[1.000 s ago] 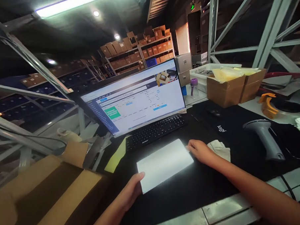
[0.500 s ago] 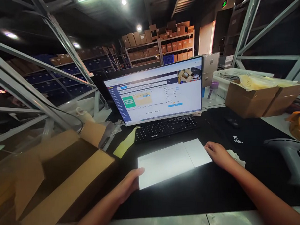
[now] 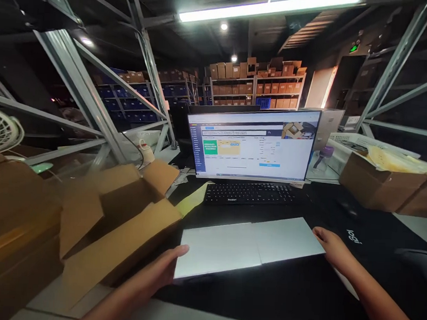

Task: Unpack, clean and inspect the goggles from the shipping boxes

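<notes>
A flat white sheet-like package [image 3: 248,246] lies on the black desk mat [image 3: 300,286] in front of the keyboard [image 3: 249,193]. A seam runs across it, so it looks like two overlapping pieces. My left hand [image 3: 161,268] grips its near left corner, thumb on top. My right hand [image 3: 331,250] holds its right edge, fingers curled against it. The monitor [image 3: 253,144] behind shows a form page with a green block.
An open cardboard box [image 3: 126,222] stands at the left, with another box [image 3: 15,236] nearer me. More boxes [image 3: 378,186] sit at the right. Metal rack struts [image 3: 92,98] cross the left. A fan [image 3: 2,129] is at the far left.
The white package has slid out wider to the right as my hands moved apart. My head has turned left, so the scanner and the tissue have left the view.
</notes>
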Demonstrator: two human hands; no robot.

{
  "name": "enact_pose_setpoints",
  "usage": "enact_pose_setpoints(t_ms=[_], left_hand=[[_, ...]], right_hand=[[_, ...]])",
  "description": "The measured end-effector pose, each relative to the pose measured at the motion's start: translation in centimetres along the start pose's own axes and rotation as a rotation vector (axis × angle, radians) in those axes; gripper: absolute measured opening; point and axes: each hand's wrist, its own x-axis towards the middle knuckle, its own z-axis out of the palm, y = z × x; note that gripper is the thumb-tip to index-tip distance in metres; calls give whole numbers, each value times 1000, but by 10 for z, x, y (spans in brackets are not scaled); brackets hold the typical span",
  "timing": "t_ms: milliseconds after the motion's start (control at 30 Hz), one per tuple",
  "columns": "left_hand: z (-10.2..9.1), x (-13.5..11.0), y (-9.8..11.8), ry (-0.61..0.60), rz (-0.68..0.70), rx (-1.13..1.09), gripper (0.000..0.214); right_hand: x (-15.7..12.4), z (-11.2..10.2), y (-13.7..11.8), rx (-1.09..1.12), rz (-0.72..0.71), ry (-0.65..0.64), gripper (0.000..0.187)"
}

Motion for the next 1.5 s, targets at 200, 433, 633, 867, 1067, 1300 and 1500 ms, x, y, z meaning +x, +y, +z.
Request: enact_pose_setpoints(t_ms=[200, 433, 633, 867, 1067, 1300, 1500], left_hand=[[-33, -34, -29, 402, 35, 13, 61], [31, -79, -17, 613, 543, 331, 85], [99, -82, 22, 463, 947, 663, 110], [114, -13, 57, 527, 1052, 952, 99], [101, 19, 78, 460, 1057, 998, 99], [76, 22, 95, 376, 1058, 1133, 101], [65, 24, 98, 386, 1034, 1387, 64]], right_hand=[[5, 5, 13, -4, -62, -69, 20], [-2, -59, 6, 65, -288, -238, 62], [-13, -32, -45, -366, -559, -339, 117], [-3, -1, -62, -354, -447, -151, 104], [-2, 5, -75, -325, -413, -85, 102], [-28, -31, -74, -331, -524, 192, 91], [-96, 8, -31, -503, -662, 504, 60]])
